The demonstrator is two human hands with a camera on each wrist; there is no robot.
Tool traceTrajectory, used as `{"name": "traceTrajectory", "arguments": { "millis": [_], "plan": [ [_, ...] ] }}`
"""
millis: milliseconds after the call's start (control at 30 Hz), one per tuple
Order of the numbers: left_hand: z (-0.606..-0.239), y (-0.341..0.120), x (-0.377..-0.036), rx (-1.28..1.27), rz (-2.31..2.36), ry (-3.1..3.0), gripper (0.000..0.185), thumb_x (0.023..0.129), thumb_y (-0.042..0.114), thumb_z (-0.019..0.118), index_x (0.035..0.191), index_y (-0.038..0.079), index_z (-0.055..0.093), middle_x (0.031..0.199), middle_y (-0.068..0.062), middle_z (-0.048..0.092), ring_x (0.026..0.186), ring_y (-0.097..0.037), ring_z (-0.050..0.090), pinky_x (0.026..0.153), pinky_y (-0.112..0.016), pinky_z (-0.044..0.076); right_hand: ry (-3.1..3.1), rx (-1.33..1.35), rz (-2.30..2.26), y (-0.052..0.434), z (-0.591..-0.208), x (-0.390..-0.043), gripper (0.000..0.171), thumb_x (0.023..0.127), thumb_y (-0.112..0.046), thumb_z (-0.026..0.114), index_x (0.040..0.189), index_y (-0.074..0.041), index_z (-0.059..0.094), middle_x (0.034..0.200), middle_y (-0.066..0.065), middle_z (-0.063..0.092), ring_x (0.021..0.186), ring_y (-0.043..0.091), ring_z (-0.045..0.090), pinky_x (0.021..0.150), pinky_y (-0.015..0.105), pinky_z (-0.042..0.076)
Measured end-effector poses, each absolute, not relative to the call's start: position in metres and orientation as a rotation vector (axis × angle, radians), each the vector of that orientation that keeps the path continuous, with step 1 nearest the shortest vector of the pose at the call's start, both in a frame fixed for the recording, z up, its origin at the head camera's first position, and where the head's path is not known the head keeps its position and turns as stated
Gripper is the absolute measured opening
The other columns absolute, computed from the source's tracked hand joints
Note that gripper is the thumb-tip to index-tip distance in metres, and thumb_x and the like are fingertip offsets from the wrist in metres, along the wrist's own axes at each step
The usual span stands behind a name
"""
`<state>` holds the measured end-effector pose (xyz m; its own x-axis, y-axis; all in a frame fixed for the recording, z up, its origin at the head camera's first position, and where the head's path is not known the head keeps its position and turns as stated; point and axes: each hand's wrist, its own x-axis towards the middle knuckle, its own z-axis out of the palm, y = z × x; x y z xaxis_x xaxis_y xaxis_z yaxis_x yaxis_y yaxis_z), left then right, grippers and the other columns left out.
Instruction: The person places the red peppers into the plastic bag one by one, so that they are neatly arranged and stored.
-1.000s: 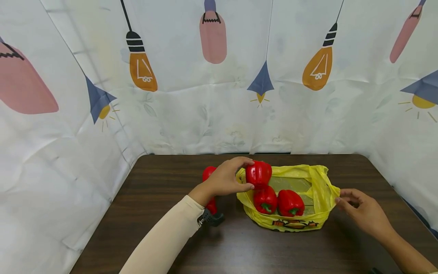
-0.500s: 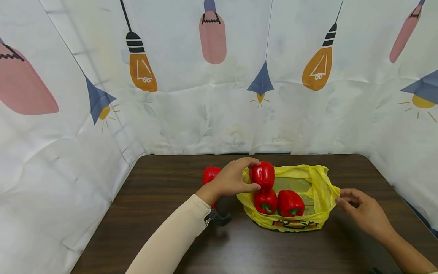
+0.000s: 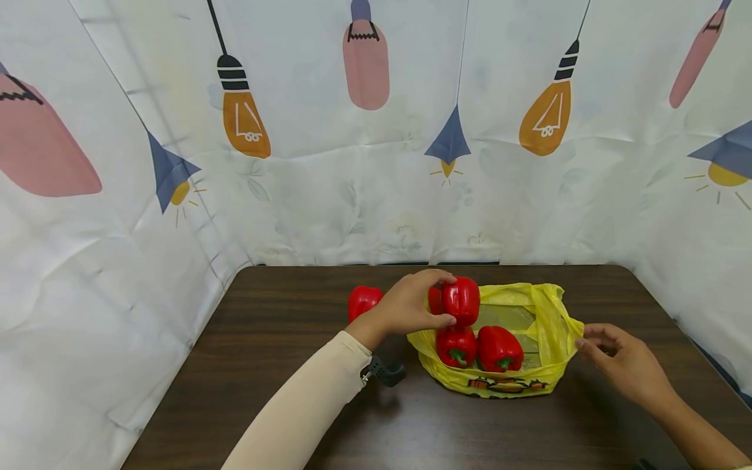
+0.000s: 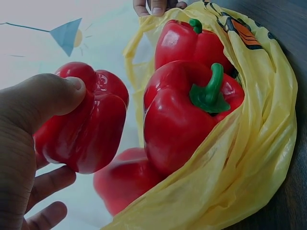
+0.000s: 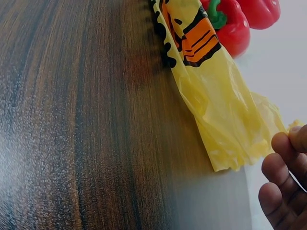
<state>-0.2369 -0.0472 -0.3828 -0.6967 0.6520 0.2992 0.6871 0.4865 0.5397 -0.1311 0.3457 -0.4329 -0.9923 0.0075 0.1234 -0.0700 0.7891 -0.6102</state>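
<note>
My left hand (image 3: 414, 303) grips a red bell pepper (image 3: 462, 301) over the left part of a yellow plastic bag (image 3: 552, 320). In the left wrist view the thumb presses on the side of this pepper (image 4: 88, 124). Two red bell peppers with green stems, a left one (image 3: 456, 347) and a right one (image 3: 499, 349), lie in the bag's mouth. A third pepper (image 4: 127, 179) shows low at the bag's edge in the left wrist view, mostly hidden by the held one from the head. My right hand (image 3: 628, 365) pinches the bag's right edge between thumb and fingertips.
Another red bell pepper (image 3: 363, 301) stands on the dark wooden table (image 3: 282, 326) left of the bag, partly behind my left hand. A white printed curtain (image 3: 376, 196) hangs behind the table and along its sides.
My left hand has carried the gripped pepper a little to the right over the bag, uncovering part of a pepper behind it. The right hand and the bag have stayed in place.
</note>
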Motion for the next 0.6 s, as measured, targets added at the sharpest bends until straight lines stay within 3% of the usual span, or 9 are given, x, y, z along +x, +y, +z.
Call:
{"name": "traceTrajectory", "arguments": {
  "millis": [233, 433, 600],
  "plan": [
    [-0.382, -0.04, -0.237, -1.204, -1.028, -2.659, 0.065, 0.084, 0.033, 0.085, 0.14, 0.015, 0.056, 0.133, 0.005, 0.061, 0.114, -0.01, 0.06, 0.092, -0.028, 0.054, -2.863, 0.057, 0.982, 0.346, -0.432, -0.131, 0.047, 0.103, -0.039, 0.062, 0.128, 0.0, 0.059, 0.104, 0.012, 0.074, 0.077, 0.0, 0.064, 0.057, 0.028, 0.051],
    [-0.382, -0.034, -0.237, -1.211, -1.036, -2.668, 0.065, 0.084, 0.033, 0.085, 0.139, 0.016, 0.056, 0.133, 0.006, 0.061, 0.112, -0.008, 0.06, 0.088, -0.021, 0.053, -2.848, 0.067, 0.989, 0.345, -0.432, -0.131, 0.045, 0.103, -0.037, 0.063, 0.127, 0.0, 0.06, 0.103, 0.012, 0.075, 0.076, 0.0, 0.064, 0.057, 0.027, 0.051],
    [-0.384, -0.029, -0.24, -1.225, -1.046, -2.665, 0.064, 0.084, 0.032, 0.084, 0.139, 0.015, 0.056, 0.132, 0.005, 0.062, 0.111, -0.006, 0.059, 0.089, -0.026, 0.056, -2.841, 0.072, 0.976, 0.345, -0.432, -0.13, 0.044, 0.103, -0.037, 0.064, 0.127, 0.0, 0.06, 0.102, 0.011, 0.075, 0.076, -0.001, 0.063, 0.056, 0.027, 0.051]
  ]
}}
